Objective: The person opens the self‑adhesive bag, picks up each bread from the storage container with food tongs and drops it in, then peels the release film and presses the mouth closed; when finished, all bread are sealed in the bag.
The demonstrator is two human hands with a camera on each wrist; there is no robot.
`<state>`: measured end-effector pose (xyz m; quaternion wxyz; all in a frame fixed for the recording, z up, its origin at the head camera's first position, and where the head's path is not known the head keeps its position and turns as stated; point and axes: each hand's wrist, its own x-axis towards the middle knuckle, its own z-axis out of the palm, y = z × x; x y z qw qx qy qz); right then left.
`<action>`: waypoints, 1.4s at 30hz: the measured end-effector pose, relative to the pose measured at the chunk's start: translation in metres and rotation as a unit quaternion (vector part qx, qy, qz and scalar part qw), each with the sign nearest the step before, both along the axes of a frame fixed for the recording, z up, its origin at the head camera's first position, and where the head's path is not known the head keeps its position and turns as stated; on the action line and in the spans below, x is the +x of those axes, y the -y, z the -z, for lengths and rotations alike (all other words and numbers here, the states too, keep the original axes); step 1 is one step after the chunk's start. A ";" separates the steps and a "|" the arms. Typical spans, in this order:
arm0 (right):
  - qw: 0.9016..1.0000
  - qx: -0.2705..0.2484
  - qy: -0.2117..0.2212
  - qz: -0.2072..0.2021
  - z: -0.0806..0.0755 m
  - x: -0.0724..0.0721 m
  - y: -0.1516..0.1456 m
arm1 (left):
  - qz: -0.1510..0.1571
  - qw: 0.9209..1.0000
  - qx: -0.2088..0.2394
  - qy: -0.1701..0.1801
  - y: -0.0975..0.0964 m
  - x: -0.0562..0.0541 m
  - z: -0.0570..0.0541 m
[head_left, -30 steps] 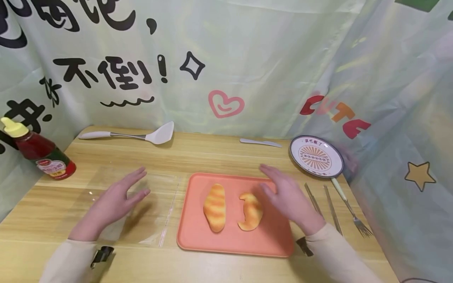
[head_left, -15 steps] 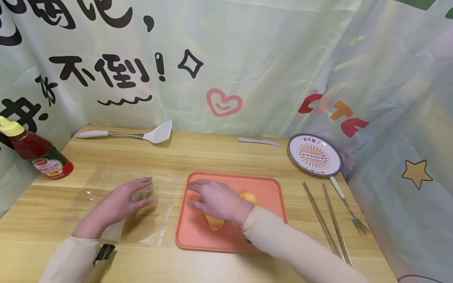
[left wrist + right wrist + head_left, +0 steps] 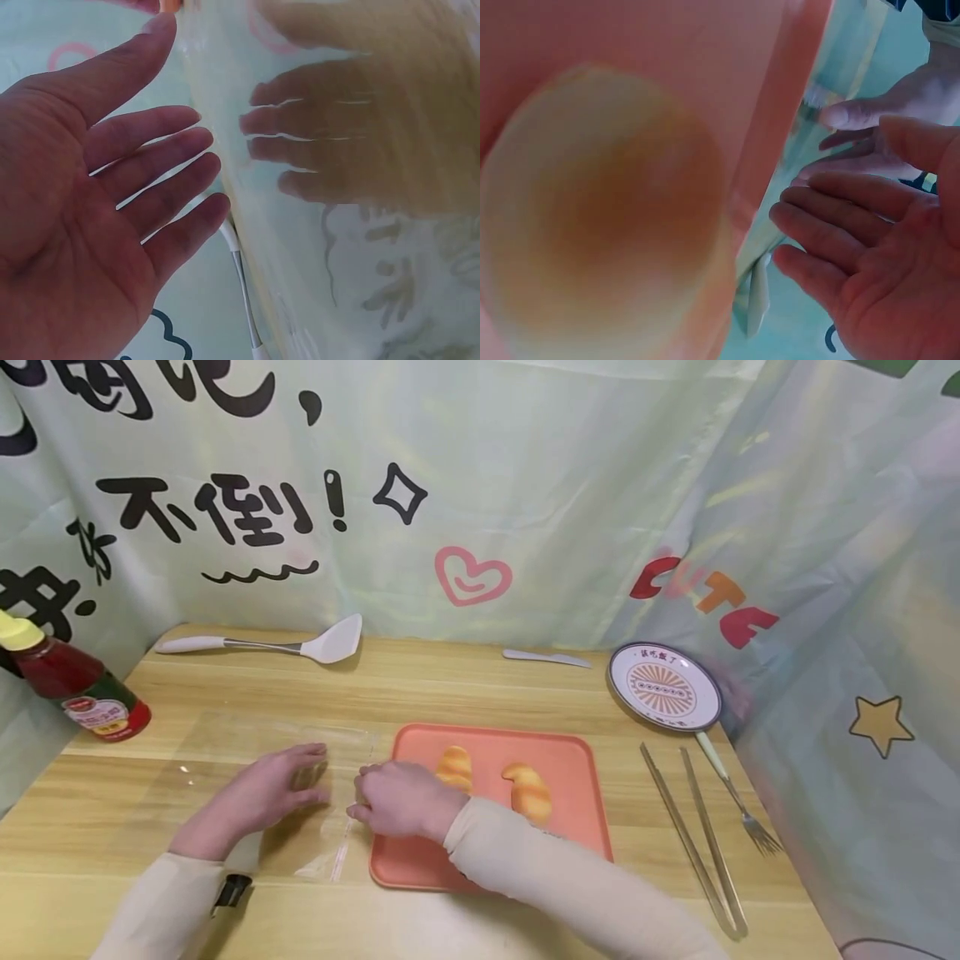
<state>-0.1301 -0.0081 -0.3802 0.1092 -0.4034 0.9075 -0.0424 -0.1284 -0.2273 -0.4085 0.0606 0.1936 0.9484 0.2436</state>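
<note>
My left hand (image 3: 258,797) hovers over a clear zip bag (image 3: 168,793) lying flat on the table, its fingers relaxed and holding nothing. In the left wrist view its palm (image 3: 67,217) shows bare beside the glossy plastic. Reaching across a pink tray (image 3: 558,764), my right hand (image 3: 408,800) has its fingertips at the bag's zip edge by the tray's left rim. Its fingers (image 3: 817,225) look loosely bent with nothing between them in the right wrist view. Two golden-brown breads lie on the tray: a long loaf (image 3: 454,767), partly hidden behind my right hand, and a croissant (image 3: 529,793).
A ketchup bottle (image 3: 78,685) stands at the left. Along the back lie a white spatula (image 3: 333,641) and a knife (image 3: 546,657). To the right are a round patterned plate (image 3: 663,685), metal tongs (image 3: 681,828) and a fork (image 3: 759,833). Printed cloth (image 3: 570,510) encloses the table.
My right hand has swept left from the tray's right side, over the breads, to its left rim, uncovering the tongs. My left hand has shifted slightly right.
</note>
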 end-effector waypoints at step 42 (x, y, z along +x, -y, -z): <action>0.991 0.125 0.000 -0.049 0.010 0.005 0.010 | 0.030 0.995 -0.059 -0.070 -0.013 -0.004 0.008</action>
